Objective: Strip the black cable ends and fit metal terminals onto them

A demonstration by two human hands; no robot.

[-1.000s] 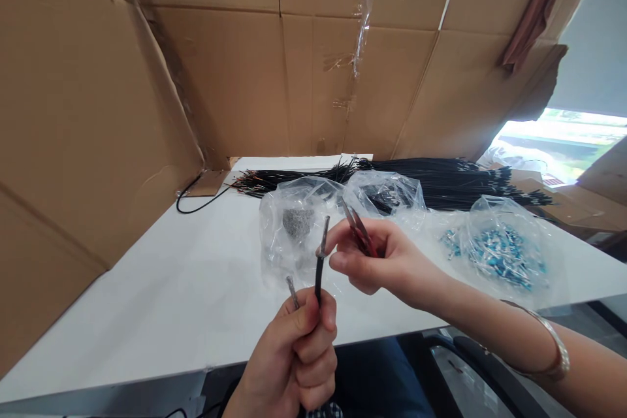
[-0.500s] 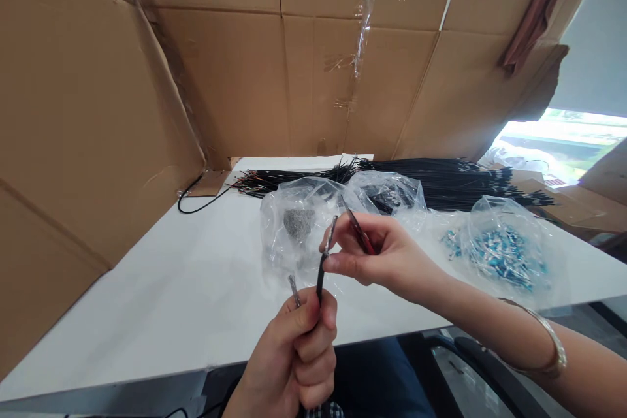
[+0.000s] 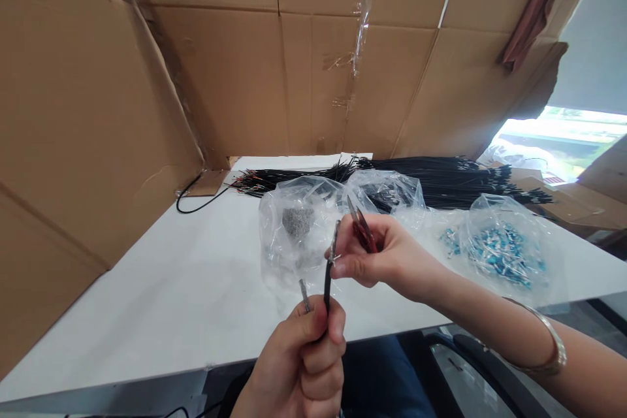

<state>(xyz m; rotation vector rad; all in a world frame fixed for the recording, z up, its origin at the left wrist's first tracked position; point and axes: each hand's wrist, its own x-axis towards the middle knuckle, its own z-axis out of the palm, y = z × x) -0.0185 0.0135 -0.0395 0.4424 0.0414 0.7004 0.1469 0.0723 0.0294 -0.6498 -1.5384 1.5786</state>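
My left hand is clenched around a black wire whose two ends stick up from the fist; the shorter end shows a bare metal tip. My right hand pinches the metal tip of the taller wire end between thumb and forefinger, and also holds small red-handled pliers that point up out of the palm. Both hands hover above the near edge of the white table.
Two clear plastic bags lie just behind the hands: one with a grey clump, one crumpled. A bag of blue and silver parts sits to the right. A long bundle of black wires lies at the back. Cardboard walls enclose the table.
Both hands have shifted slightly to the right. My right thumb and forefinger have slid along the metal tip of the taller wire end, which now leans a little to the right.
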